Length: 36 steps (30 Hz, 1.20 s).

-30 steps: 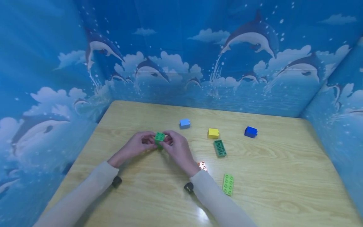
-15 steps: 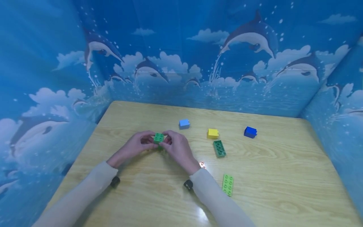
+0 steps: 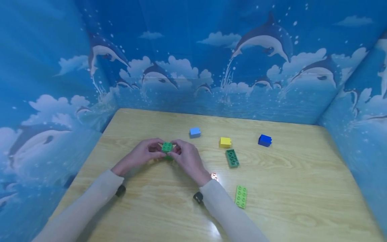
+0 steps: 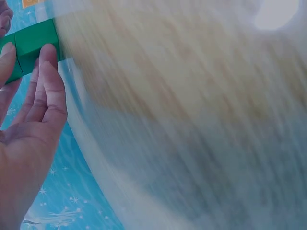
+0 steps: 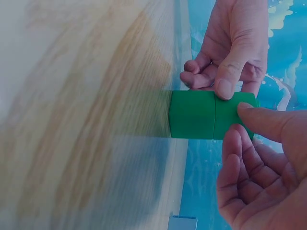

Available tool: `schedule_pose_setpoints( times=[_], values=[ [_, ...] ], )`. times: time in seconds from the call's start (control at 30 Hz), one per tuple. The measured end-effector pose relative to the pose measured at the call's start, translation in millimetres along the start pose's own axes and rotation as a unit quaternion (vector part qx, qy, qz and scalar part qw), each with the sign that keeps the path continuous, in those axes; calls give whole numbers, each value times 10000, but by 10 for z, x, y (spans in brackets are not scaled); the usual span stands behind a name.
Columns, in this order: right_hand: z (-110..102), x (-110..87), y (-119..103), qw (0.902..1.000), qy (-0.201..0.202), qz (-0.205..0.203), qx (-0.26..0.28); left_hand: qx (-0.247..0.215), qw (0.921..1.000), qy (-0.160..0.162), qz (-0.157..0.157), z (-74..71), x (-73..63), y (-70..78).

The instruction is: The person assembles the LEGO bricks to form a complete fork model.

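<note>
- Pinched by the thumb and fingers of both hands, the green stack [image 3: 167, 148] sits between the left hand [image 3: 142, 154], at its 9 o'clock, and the right hand [image 3: 188, 159], between its 3 and 4; both grips are closed to its width.
- From the right wrist view I read two blocks meeting at a thin seam, with the left thumb [image 5: 225, 88] just beside it.
- I'd steady the lower block [image 5: 192, 115] and press the upper block [image 5: 228, 110] straight along the stack; tilting would probably pry the seam apart.
- I cannot tell whether the stack's base touches the table [image 3: 290, 174].
- My left wrist view crops the stack at 10 o'clock, along with an orange patch [image 4: 31, 2] I can't identify.
- Toward the stack's 4 o'clock, glare and the right wrist obscure a studded reddish piece [image 3: 214, 176].
</note>
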State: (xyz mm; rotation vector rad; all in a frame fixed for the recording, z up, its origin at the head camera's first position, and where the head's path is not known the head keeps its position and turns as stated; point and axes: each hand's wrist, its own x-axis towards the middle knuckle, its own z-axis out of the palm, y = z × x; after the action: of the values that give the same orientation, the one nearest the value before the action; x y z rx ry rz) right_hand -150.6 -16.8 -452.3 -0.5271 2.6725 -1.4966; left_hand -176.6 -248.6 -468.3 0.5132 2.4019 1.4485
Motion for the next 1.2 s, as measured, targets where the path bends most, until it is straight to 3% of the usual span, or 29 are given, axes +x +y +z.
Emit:
schedule_pose_setpoints(
  times=[0.17,0.43,0.8,1.0,1.2],
  values=[
    [6,15,-9,10000,-12,81,-42,72,9999,-61,140,-6,33,-30],
    [69,12,6,9998,-43,138,153,397,9988,-148,-240,-99,25,45],
    [67,19,39,9998,-110,74,153,494,9987,-53,-119,-85,25,-13],
    [4,-38,20,9995,-220,218,-95,743,9968,-70,-278,-80,-53,-29],
    [-138,-164,-19,9990,-230,138,-359,875,9946,-40,-559,-78,-232,33]
  ],
)
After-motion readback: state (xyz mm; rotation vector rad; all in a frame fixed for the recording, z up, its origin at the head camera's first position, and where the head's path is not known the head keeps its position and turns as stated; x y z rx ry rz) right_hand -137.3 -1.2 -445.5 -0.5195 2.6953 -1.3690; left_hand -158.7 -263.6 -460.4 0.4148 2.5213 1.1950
